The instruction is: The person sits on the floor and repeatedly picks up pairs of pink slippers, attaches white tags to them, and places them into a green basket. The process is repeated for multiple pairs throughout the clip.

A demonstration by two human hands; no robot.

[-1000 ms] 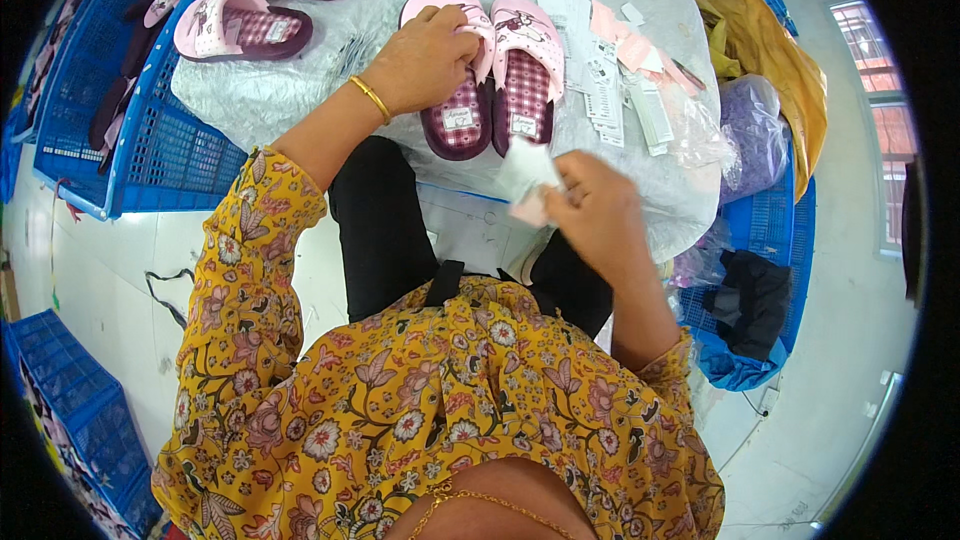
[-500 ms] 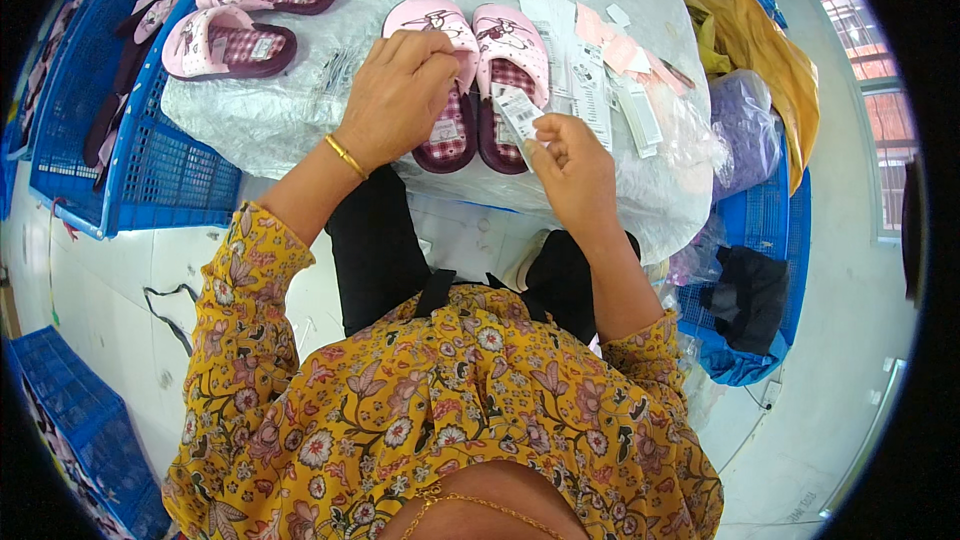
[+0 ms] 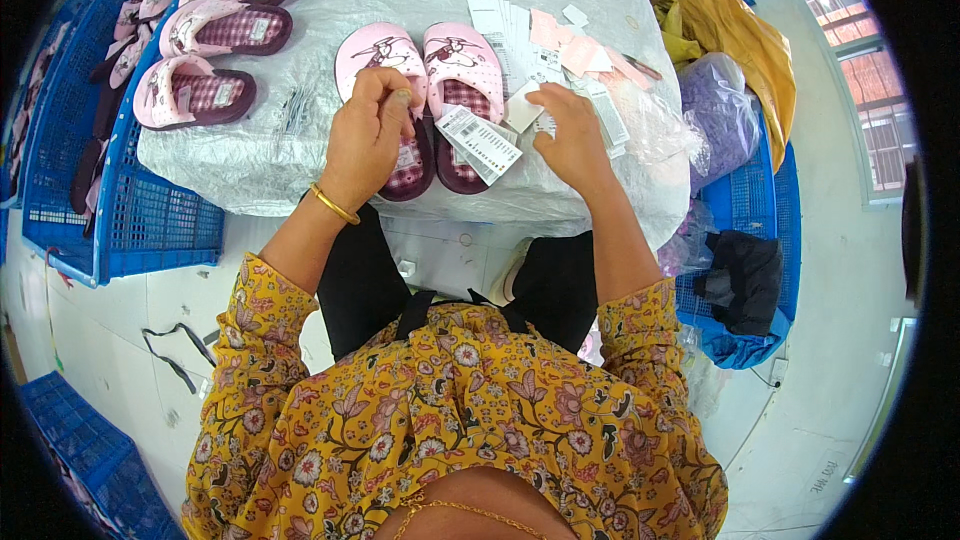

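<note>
A pair of pink slippers with dark plaid insoles lies before me, toes away: the left slipper (image 3: 380,52) and the right slipper (image 3: 462,55). Over the left slipper's opening is my left hand (image 3: 368,135), fingers curled and pinched together; whatever they hold is hidden. White printed tags (image 3: 480,145) rest across the right slipper's insole, slightly fanned out. To the right, my right hand (image 3: 575,140) is open, thumb and forefinger apart. A small blank white card (image 3: 522,108) sits by its forefinger tip, beside the slipper; whether they touch I cannot tell.
The table is covered in clear plastic (image 3: 290,155). More slippers (image 3: 195,92) line its left and far edges. Label sheets (image 3: 490,15) and pink paper pieces (image 3: 580,52) lie at the back right. Blue crates (image 3: 165,235) flank the table, with a plastic-wrapped purple bundle (image 3: 715,115) on the right.
My right hand has let go of the white tag, which now lies with another on the right slipper. A small white card shows beside it. My left hand remains over the left slipper.
</note>
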